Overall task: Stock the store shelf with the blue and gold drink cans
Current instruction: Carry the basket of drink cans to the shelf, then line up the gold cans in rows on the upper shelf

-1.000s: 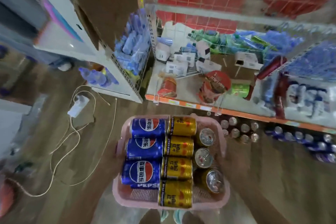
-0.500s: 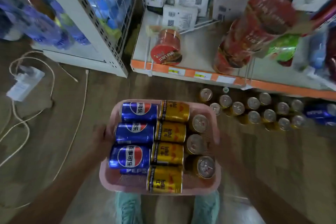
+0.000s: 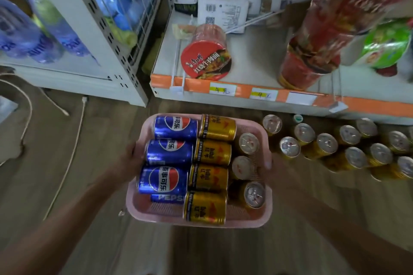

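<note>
Pink plastic basket (image 3: 156, 215) hangs between our two hands, above the wooden floor (image 3: 100, 185) and just in front of the orange-edged shelf (image 3: 196, 85). Our left hand (image 3: 131, 161) grips the left rim with its fingers curled under. Our right hand (image 3: 271, 171) grips the right rim, thumb over the top edge, though that side is dim and blurred. Inside, the blue Pepsi cans (image 3: 172, 155) lie on their sides in a column at the left. The gold cans (image 3: 212, 152) lie beside them, and three upright gold cans (image 3: 248, 143) stand along the right wall. A standing row of gold cans (image 3: 327, 144) is already set low down beneath the shelf, to our right.

The loose load is our main worry. Cans on their sides will roll if we tip the basket while lowering it. The nearest gold can (image 3: 205, 207) lies hard against the near wall and seems to ride above the rim, so a tilt towards us could send it over. Freeing one hand to pick a can leaves all the weight on one rim, which may twist the basket. Setting down too close could topple the standing row. The white cable (image 3: 73, 140) on the floor to our left could catch a foot.
</note>
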The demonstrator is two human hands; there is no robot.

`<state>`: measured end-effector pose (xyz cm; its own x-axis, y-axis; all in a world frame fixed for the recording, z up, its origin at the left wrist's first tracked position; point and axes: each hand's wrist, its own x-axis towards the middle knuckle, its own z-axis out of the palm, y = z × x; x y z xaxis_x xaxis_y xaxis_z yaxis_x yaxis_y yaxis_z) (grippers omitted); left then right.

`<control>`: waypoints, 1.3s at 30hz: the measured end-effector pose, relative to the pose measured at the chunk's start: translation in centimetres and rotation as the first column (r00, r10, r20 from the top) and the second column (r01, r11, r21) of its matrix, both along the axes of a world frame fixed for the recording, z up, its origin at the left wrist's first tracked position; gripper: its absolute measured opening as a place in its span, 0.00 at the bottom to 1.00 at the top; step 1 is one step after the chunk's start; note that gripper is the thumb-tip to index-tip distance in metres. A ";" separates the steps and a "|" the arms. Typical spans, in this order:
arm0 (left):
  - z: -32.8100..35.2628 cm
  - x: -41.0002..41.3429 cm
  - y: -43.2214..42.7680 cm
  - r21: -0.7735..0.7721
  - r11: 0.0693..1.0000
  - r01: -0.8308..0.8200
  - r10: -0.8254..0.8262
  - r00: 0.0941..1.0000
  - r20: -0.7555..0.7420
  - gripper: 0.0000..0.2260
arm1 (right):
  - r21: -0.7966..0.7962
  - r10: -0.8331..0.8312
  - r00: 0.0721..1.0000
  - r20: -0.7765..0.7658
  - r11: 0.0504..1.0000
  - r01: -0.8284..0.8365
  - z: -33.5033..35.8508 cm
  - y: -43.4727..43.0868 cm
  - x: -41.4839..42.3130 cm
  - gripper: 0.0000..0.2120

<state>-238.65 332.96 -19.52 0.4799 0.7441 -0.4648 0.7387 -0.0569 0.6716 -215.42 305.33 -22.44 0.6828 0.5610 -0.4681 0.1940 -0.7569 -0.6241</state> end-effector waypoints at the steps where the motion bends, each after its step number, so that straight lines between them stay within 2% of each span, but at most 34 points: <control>1: -0.3 0.2 0.2 0.005 1.000 0.013 -0.013 1.000 -0.003 0.12 | -0.013 0.017 0.999 0.028 1.000 -0.017 -0.2 0.3 0.2 0.10; 4: -1.7 0.2 0.8 0.009 0.999 0.053 -0.053 0.999 0.004 0.08 | -0.095 0.033 0.996 0.083 0.995 -0.025 -0.7 1.0 0.6 0.11; 6: -3.1 -0.4 1.7 0.020 0.998 0.067 -0.067 0.998 -0.019 0.16 | -0.147 0.029 0.992 0.126 0.989 -0.010 -1.0 1.4 0.8 0.12; 10: -6.3 -1.2 3.8 0.038 0.992 0.119 -0.117 0.991 -0.063 0.25 | -0.183 0.065 0.989 0.133 0.982 -0.040 -1.2 1.4 1.3 0.14; 11: -6.4 -1.1 4.3 0.049 0.987 0.152 -0.147 0.985 -0.089 0.24 | -0.187 0.081 0.989 0.120 0.981 -0.058 -0.9 1.4 1.4 0.14; 14: -4.4 -0.3 4.2 0.051 0.957 0.287 -0.263 0.926 -0.270 0.09 | -0.280 0.190 0.973 0.130 0.949 -0.147 0.0 1.0 1.7 0.10; 17: -0.8 0.5 2.6 0.153 0.845 0.512 -0.368 0.766 -0.527 0.11 | -0.366 0.308 0.924 0.225 0.906 -0.213 1.7 0.9 1.7 0.12; 19: 1.4 1.3 1.6 0.289 0.724 0.626 -0.380 0.712 -0.591 0.14 | -0.409 0.458 0.822 0.338 0.858 -0.310 3.5 1.0 1.4 0.16; 21: 3.2 2.9 0.4 0.424 0.636 0.645 -0.435 0.753 -0.493 0.16 | -0.404 0.570 0.721 0.395 0.812 -0.421 5.2 1.5 1.4 0.21; 22: 4.1 4.0 -0.4 0.452 0.611 0.650 -0.490 0.759 -0.429 0.16 | -0.384 0.592 0.703 0.395 0.801 -0.459 5.8 1.9 1.5 0.22; 26: 5.3 9.4 -2.6 0.488 0.441 0.753 -0.701 0.629 -0.337 0.22 | -0.353 0.638 0.666 0.386 0.769 -0.532 5.4 3.5 3.7 0.26; 29: 3.9 13.1 -2.7 0.450 0.340 0.826 -0.747 0.528 -0.405 0.30 | -0.394 0.678 0.632 0.376 0.734 -0.553 3.2 4.4 5.1 0.33; 32: 1.8 15.6 -2.6 0.306 0.340 0.889 -0.766 0.451 -0.458 0.36 | -0.482 0.736 0.562 0.378 0.675 -0.559 0.7 5.2 5.6 0.40; 35: -0.3 17.0 -2.3 0.262 0.393 0.882 -0.772 0.471 -0.428 0.37 | -0.512 0.742 0.495 0.452 0.671 -0.537 -1.2 5.6 5.7 0.41; 37: -0.8 17.4 -2.0 0.262 0.434 0.862 -0.764 0.506 -0.400 0.36 | -0.466 0.704 0.510 0.494 0.710 -0.529 -1.8 5.8 5.7 0.39; 39: -0.8 17.5 -1.9 0.270 0.456 0.848 -0.766 0.529 -0.366 0.32 | -0.382 0.654 0.579 0.487 0.755 -0.532 -2.2 5.9 5.8 0.38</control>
